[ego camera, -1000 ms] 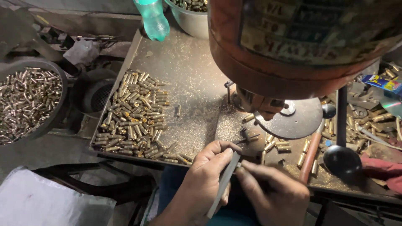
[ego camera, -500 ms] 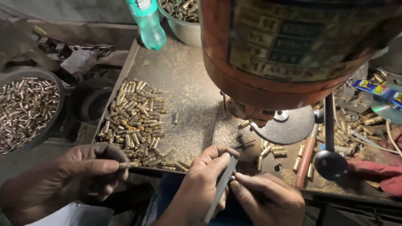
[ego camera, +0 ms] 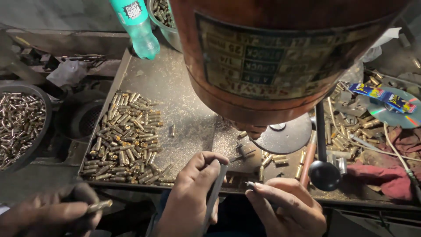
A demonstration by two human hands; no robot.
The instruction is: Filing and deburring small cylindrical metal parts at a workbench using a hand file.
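Gritty metal tray (ego camera: 184,94), heaped brass casings (ego camera: 125,136)

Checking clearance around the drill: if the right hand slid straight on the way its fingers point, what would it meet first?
The right hand points left, its fingertips pinching a small metal piece. First in line is probably the flat grey bar held in the left hand, though depth is unclear.
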